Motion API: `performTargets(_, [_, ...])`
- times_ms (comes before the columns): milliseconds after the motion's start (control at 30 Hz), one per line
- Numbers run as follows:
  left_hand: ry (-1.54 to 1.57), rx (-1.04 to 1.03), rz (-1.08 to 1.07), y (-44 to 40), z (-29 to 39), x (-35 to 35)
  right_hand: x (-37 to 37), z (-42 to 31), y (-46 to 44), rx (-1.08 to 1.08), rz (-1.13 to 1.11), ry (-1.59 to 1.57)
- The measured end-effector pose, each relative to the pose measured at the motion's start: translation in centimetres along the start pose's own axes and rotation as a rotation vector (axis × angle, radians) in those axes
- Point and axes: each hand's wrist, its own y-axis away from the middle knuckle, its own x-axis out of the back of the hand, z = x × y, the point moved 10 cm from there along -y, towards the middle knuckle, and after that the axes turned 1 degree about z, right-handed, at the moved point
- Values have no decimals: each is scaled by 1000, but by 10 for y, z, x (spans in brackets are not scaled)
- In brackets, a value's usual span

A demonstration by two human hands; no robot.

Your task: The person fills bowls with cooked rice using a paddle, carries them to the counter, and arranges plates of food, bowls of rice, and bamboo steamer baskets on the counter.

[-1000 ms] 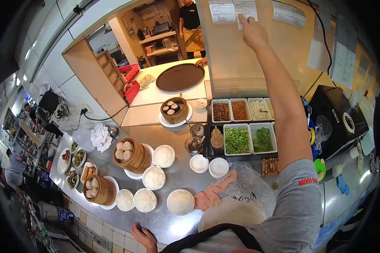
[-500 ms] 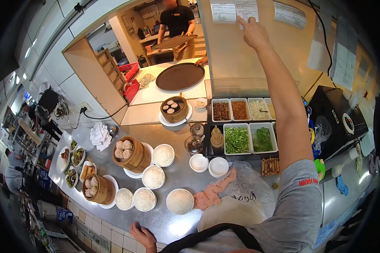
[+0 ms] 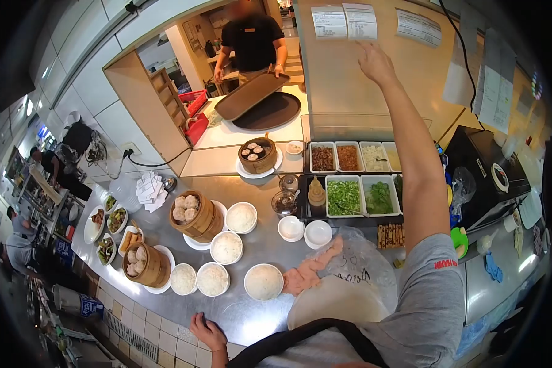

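Note:
My right hand (image 3: 375, 61) is raised against the beige panel, its fingertips just under a paper order slip (image 3: 360, 21); another slip (image 3: 329, 23) hangs to the left. Its fingers are partly stretched and it holds nothing visible. My left hand (image 3: 208, 332) rests at the front edge of the steel counter (image 3: 251, 319), fingers apart and empty. The nearest things to it are bowls of white rice (image 3: 213, 279). Two bamboo steamers with dumplings (image 3: 196, 215) (image 3: 146, 264) stand on plates farther left. A third steamer (image 3: 257, 154) sits by the serving window.
Behind the window a person (image 3: 251, 46) holds a brown tray (image 3: 251, 96) over a dark oval tray (image 3: 282, 112). Topping containers (image 3: 343, 196), small white bowls (image 3: 318, 233), a plastic bag (image 3: 362, 264) and a black machine (image 3: 490, 168) stand nearby. Small dishes (image 3: 94, 225) are at left.
My right hand has moved slightly down from the slips. The person behind the window has come closer and brought a brown tray over the oval one. My left hand has barely moved.

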Motion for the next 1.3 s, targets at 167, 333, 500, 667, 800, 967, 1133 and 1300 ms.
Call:
performTargets(167, [27, -51, 35, 2, -3, 0, 0, -25, 68, 103, -262, -111])
performTargets(333, [62, -72, 31, 1, -3, 2, 14, -97, 183, 211, -948, -151])
performTargets(500, [73, -125, 11, 2, -6, 1, 52, -170, 281, 372, -1092, -173])
performTargets(667, [141, -233, -112, -1, -10, -1, 88, -240, 393, 376, -1186, -401])
performTargets(800, [554, -229, -359, -17, -33, 0, 122, -319, 472, 274, -1374, -753])
performTargets(967, [618, -115, -898, -3, -56, 9, 116, -395, 561, 92, -1431, -941])
performTargets(1133, [350, -720, -818, 31, -91, -4, 113, -437, 621, 106, -1350, -1054])
performTargets(1300, [21, -836, -818, 46, -102, -36, 134, -435, 619, -100, -1367, -940])
